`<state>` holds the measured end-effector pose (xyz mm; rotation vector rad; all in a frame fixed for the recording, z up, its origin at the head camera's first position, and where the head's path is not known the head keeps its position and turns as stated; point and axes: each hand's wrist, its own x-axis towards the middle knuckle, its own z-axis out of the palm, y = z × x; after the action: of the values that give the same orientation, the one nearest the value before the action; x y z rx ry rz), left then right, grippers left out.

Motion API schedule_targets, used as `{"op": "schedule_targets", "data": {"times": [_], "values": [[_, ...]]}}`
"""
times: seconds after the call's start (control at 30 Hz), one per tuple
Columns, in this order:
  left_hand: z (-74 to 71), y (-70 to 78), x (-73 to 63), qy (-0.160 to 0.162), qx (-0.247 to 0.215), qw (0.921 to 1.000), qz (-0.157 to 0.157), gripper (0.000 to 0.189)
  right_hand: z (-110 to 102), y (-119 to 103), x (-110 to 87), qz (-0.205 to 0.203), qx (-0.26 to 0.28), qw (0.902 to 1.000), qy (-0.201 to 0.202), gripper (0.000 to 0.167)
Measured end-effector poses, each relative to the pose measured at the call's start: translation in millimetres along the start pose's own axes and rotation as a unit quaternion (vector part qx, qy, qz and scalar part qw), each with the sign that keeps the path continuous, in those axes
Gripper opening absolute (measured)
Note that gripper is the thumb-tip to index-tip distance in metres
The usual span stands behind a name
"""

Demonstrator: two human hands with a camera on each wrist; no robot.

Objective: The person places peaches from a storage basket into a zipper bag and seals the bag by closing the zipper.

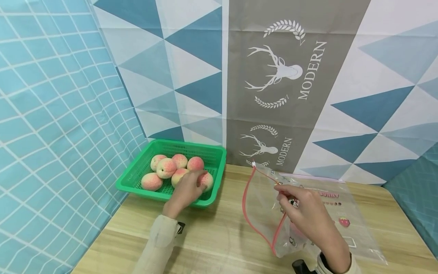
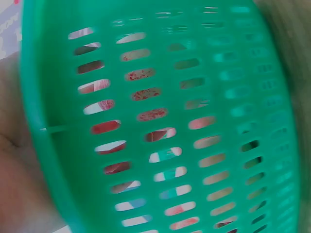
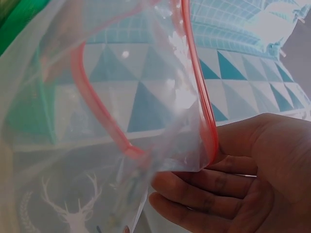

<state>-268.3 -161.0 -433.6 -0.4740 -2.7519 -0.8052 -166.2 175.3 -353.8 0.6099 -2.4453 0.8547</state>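
So the green basket [image 1: 145, 193] is in the far left corner of the table [image 1: 219, 236], right up by the back cloth [image 1: 236, 57], with a pile of peaches in it. I count seven from the head view, pink fading to pale yellow, one sitting up on top of the others. The left hand [image 1: 187, 189] reaches in over the near rim and its fingers are bent round the peach [image 1: 208, 181] closest to the basket's right wall, so it's got a fairly narrow hold. The left wrist view is mostly just slotted green plastic, with a blurry bit of hand past the rim.

Over toward the right edge of the table there's a clear bag [image 1: 261, 205] with a red zip [image 1: 243, 201]. Its mouth gapes toward the basket, and the rest lies out to the right with pink lettering and a strawberry print on it. The right hand [image 1: 306, 209] pinches the bag by the mouth, thumb and fingertips close together on the plastic. Both sleeves are cream. The back cloth has blue triangles plus deer heads and "MODERN" on a grey strip, and a blue grid sheet [image 1: 51, 114] hangs along the left.
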Motion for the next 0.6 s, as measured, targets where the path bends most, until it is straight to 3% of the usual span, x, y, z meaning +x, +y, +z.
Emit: {"op": "schedule_targets", "data": {"times": [0.3,0.6], "values": [[-14.1,9.4,-1.9,0.024,-0.004,0.9995,0.022,0.042,0,-1,0.6,-0.005,-0.003,1.0000,0.007,0.026],[-27.0,16.1,-9.2,0.052,-0.003,0.9980,0.036,0.044,-1,-3,-0.8,0.026,-0.003,0.9996,-0.011,0.026]]}}
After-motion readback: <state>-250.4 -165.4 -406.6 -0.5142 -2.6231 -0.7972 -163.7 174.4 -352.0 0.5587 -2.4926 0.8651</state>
